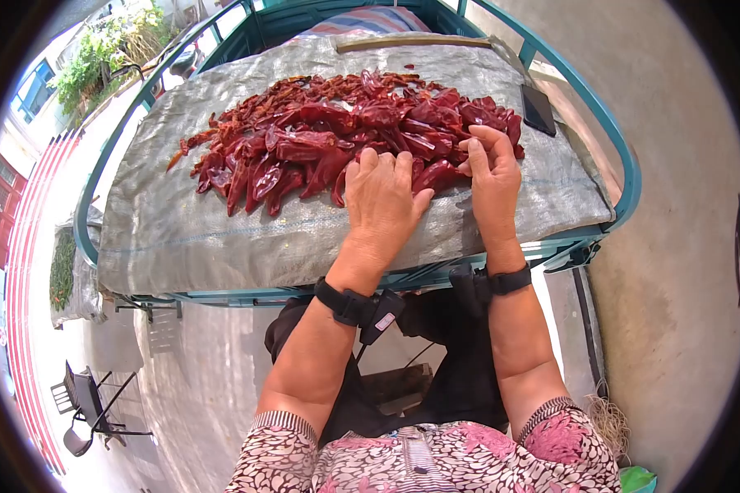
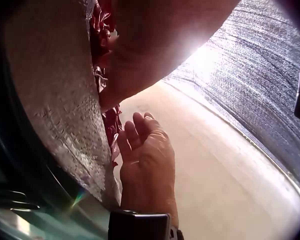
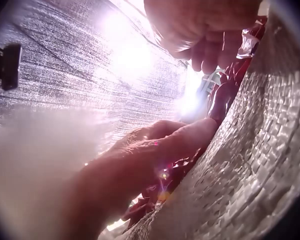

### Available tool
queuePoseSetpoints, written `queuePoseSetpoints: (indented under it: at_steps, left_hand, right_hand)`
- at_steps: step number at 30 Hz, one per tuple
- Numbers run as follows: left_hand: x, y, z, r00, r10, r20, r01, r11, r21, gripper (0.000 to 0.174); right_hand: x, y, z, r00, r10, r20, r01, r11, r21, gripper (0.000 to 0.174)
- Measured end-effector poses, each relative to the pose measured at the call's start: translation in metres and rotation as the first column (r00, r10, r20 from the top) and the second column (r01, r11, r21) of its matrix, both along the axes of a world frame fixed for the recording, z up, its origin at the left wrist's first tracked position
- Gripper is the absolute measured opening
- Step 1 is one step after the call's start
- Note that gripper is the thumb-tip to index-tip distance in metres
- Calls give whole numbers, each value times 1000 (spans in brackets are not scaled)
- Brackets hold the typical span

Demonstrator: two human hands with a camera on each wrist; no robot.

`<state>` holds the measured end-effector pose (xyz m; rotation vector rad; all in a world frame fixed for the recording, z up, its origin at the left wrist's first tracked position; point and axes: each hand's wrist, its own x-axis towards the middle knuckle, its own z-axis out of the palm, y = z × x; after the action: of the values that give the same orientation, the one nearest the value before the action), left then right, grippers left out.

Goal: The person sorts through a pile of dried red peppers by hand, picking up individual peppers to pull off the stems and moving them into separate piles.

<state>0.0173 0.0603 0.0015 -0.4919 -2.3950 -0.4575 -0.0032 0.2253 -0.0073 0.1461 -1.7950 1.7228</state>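
Observation:
Dried red chili peppers (image 1: 308, 148) lie in a broad heap on a grey woven sheet (image 1: 181, 246). In the head view my left hand (image 1: 380, 197) is at the heap's near edge, its fingers bent down onto the peppers and the thumb out to the side. Its fingertips are hidden there, and I cannot tell whether they hold a pepper. My right hand (image 1: 495, 177) is at the heap's right end, fingers loosely bent, the thumb apart from them. In the left wrist view this right hand (image 2: 147, 160) shows nothing in its palm, with peppers (image 2: 111, 127) just beside its fingers.
A dark phone (image 1: 538, 110) lies on the sheet right of the heap. A wooden strip (image 1: 411, 41) lies along the sheet's far side. Teal rails (image 1: 607, 123) of a cart bed curve round the sheet. A chair (image 1: 90, 403) stands on the ground at the left.

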Motion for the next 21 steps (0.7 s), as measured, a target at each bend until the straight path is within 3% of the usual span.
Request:
queuePoseSetpoints:
  at_steps: [2,6,9,13,16,17,19,21]
  left_hand:
    - [-1,4,-3,999,-37,35,38,999,-15,54]
    - [-2,8,-5,986,-122,114,106,985,137,51]
    - [-4,8,-10,986,-144,84,114,951,289,49]
    - [-1,5,-4,983,-144,116,80,897,434,44]
    - [-2,0,-4,981,-190,44,140,843,520,41]
    - [-2,-3,-4,977,-211,-2,178,820,545,40]
    - [-2,-10,0,975,-200,98,94,770,631,44]
    - [-6,-19,2,979,-156,129,22,719,695,47]
  right_hand:
    - [1,0,0,1000,-11,18,10,999,36,16]
    - [3,0,0,992,-95,81,79,981,180,17]
    - [8,0,7,974,-219,67,164,871,464,18]
    - [9,-1,7,982,78,174,-104,984,145,20]
    - [11,-7,9,985,162,63,-162,987,3,19]
    - [11,-10,9,986,158,44,-157,987,-35,17]
    - [10,-16,9,989,149,8,-147,983,-114,14]
    - [8,-16,7,999,-21,-27,23,998,66,14]
